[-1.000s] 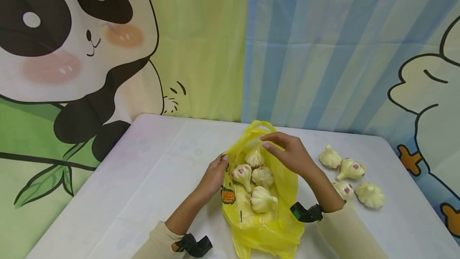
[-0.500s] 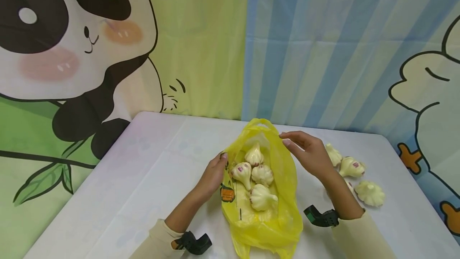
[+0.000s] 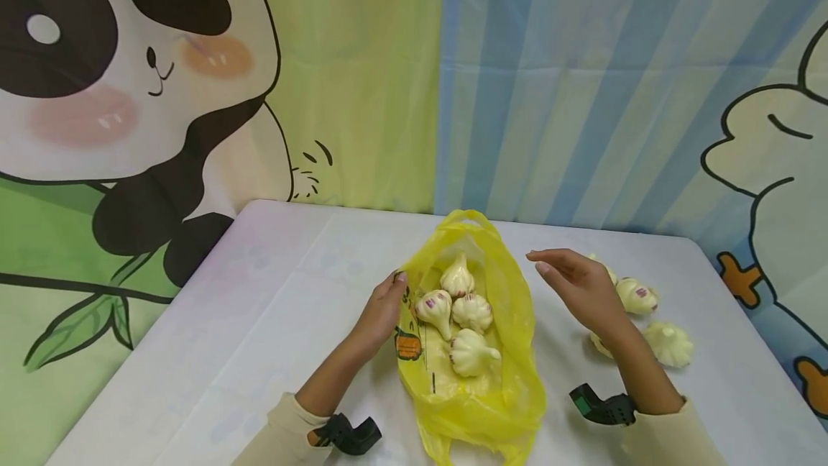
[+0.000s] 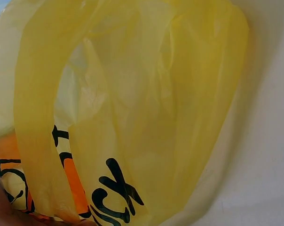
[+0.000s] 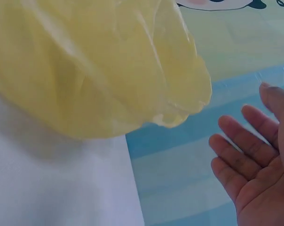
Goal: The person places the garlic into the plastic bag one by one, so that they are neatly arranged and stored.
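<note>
A yellow plastic bag [image 3: 517,329] with printed lettering and an orange picture lies on the table, its mouth spread. Several garlic bulbs [image 3: 472,313] are inside it. My left hand [image 3: 382,313] grips the bag's left edge, thumb on top; only a bit of this hand shows in the left wrist view, beside the yellow film [image 4: 146,108]. Right of the bag, my right hand [image 3: 585,295] is in the air with its fingers extended and nothing in it. In the right wrist view its palm [image 5: 262,188] faces the camera. Behind that hand and forearm, loose garlic bulbs [image 3: 668,344] are partly hidden.
The white table [image 3: 284,293] runs back to a curtain [image 3: 550,92] printed with a panda and stripes. Each wrist carries a black camera mount, the left mount [image 3: 349,437] near the front edge of view and the right mount [image 3: 601,406] beside the bag.
My right hand has moved away from over the bag's mouth, to the right, toward the loose garlic bulbs. My left hand stays on the bag's edge.
</note>
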A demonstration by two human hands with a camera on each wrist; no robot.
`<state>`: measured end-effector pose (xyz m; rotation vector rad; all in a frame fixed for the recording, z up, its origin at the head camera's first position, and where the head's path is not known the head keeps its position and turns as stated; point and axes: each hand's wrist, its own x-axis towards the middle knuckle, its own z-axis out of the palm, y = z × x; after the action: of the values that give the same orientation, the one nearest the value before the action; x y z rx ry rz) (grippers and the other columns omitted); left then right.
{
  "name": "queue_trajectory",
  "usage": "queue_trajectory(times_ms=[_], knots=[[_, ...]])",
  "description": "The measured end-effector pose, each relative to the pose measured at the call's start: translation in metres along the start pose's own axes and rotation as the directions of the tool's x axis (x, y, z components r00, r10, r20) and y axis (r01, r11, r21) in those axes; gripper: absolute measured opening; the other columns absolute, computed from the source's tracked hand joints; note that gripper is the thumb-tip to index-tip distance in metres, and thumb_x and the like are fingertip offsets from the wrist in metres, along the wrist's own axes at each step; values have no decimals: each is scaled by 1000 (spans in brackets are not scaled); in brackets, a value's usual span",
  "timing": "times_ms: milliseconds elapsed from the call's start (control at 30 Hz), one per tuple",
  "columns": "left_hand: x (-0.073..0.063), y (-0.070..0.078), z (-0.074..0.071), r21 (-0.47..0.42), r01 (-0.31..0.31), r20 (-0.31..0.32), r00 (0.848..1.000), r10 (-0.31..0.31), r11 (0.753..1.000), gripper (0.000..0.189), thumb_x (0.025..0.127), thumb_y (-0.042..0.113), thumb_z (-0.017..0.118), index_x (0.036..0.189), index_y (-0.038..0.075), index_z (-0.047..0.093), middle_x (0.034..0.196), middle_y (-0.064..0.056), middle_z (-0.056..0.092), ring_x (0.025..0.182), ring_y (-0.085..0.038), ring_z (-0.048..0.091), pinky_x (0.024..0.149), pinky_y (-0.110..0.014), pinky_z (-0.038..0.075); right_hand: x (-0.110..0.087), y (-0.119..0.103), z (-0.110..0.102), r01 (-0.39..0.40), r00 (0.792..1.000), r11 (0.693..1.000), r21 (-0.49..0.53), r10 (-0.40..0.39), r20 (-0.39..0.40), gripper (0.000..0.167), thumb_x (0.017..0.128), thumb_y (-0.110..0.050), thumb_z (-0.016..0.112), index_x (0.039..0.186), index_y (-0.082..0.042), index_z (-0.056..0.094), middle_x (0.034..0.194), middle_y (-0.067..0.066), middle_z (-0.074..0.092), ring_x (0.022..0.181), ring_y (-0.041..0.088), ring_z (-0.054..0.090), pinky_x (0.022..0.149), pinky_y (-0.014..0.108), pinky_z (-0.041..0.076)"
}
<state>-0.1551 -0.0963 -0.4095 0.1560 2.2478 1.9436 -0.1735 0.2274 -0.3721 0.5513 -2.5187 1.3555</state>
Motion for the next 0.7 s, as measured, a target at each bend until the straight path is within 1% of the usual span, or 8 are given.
queue_trajectory(times_ms=[100,133,267,367,467,567,700], knots=[[1,0,1,-12,-1,5,1000,1,1000,62,107,39,28,154,-1,18,157,-16,22,145,-31,12,115,-49,11,-9,3,-8,5,1000,999,47,-5,9,24,100,-16,57,122,-12,67,124,5,63,113,2,56,88,15,46],[1,0,1,-14,-2,8,1000,2,1000,62,108,39,28,154,-1,17,158,-16,20,145,-31,11,115,-49,11,-12,3,-10,4,1000,999,51,-5,15,25,100,-15,57,123,-11,67,124,6,63,112,3,56,88,15,46],[0,0,0,-21,-6,13,1000,6,1000,62,108,39,28,154,-1,17,158,-16,21,145,-31,11,115,-49,11,-25,7,-22,-30,999,1000,-7,30,29,27,100,-17,59,125,-13,66,124,6,63,108,-1,58,85,12,46],[0,1,0,-19,-5,13,1000,5,1000,62,108,39,27,154,-1,16,158,-17,19,145,-31,10,115,-49,11,-35,10,-29,-68,997,996,-56,70,35,30,99,-19,60,128,-14,64,126,7,62,107,-5,57,82,12,47],[0,1,1,-24,-6,17,1000,6,1000,63,108,39,27,154,-1,15,159,-16,17,145,-31,9,115,-49,11,-44,13,-34,-94,995,993,-74,97,38,32,98,-19,62,129,-12,63,127,8,61,107,-5,57,79,12,48],[-1,2,1,-26,-6,21,1000,6,1000,62,108,39,27,154,-1,14,159,-16,16,145,-31,9,115,-49,11,-52,17,-38,-119,992,988,-98,123,30,32,98,-21,63,128,-10,62,125,8,61,106,-9,54,79,10,47],[-2,2,1,-17,-2,9,1000,2,1000,63,108,39,27,154,-2,14,159,-17,15,145,-32,8,115,-49,10,-61,22,-43,-150,988,980,-133,152,6,33,97,-23,64,126,-8,63,123,11,61,105,-15,49,78,7,44]])
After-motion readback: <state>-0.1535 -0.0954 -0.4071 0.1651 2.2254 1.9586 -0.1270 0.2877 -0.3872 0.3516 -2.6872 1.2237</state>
